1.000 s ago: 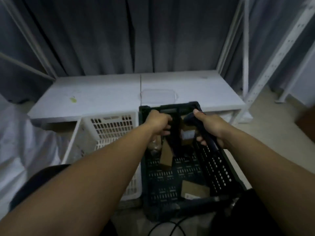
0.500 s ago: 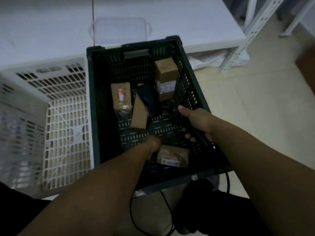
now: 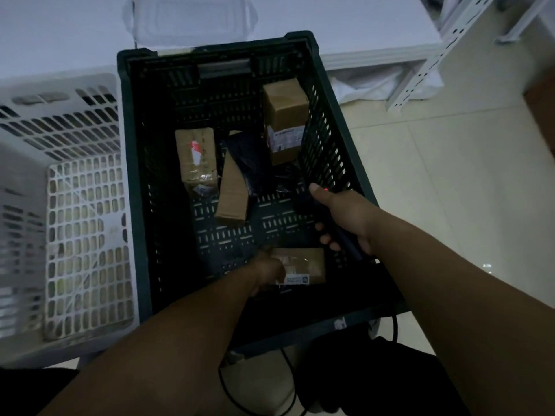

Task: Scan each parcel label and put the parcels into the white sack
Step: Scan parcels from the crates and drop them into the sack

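Dim room: pale tiled floor [image 3: 450,190], white tabletop [image 3: 75,31] at the far side. White plastic lattice basket [image 3: 60,139] sat on the left, just beside the dark green slotted crate [image 3: 129,175]. Crate held five parcels. Tall brown carton [image 3: 285,109] stood against the right wall, white label on its face. Taped carton [image 3: 196,157] with a red mark lay left of centre. Slim plain carton [image 3: 232,193] lay tilted next to it, against a glossy black poly bag [image 3: 252,157]. Flat brown parcel [image 3: 309,261] lay at the crate's near end, small white label [image 3: 297,279] on its near edge. Left hand [image 3: 267,273] was down in the crate at that parcel's left end, fingers touching it. Too blurred to tell whether they had closed on it. Right hand [image 3: 345,217] was just past the parcel's right end, apart from it. Its fingers wrapped the dark scanner [image 3: 345,240] by the handle, thumb along the top with a red dot on it. Black cable [image 3: 394,325] looped below the crate's near rim.
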